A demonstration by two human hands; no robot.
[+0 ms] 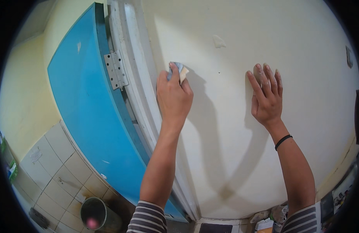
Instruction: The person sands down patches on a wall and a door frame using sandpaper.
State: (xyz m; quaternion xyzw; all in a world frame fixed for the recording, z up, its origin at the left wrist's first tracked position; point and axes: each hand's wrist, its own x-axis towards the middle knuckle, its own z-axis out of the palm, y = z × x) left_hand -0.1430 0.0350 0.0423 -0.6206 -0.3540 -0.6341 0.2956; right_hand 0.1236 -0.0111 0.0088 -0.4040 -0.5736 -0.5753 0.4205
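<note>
My left hand (174, 93) grips a folded grey-and-tan sheet (183, 72) that looks like sandpaper. It is held against the cream wall (234, 151), close to the white door frame (142, 70). Fingers cover much of the sheet. Further right, my right hand (267, 95) lies against the same wall with its fingers stretched upward and nothing in it. Pale dust marks its fingers. Above and between the hands is a lighter patch (219, 41) on the wall, and a small dark hole (219, 72) sits below that patch.
A blue door (90, 85) stands ajar at left, on a metal hinge (115, 70). Beyond it are wall tiles (66, 180) and a dark bucket (94, 213) with something pink inside. Bags and small items (265, 223) lie at the wall's foot. A dark fitting (349, 57) is at far right.
</note>
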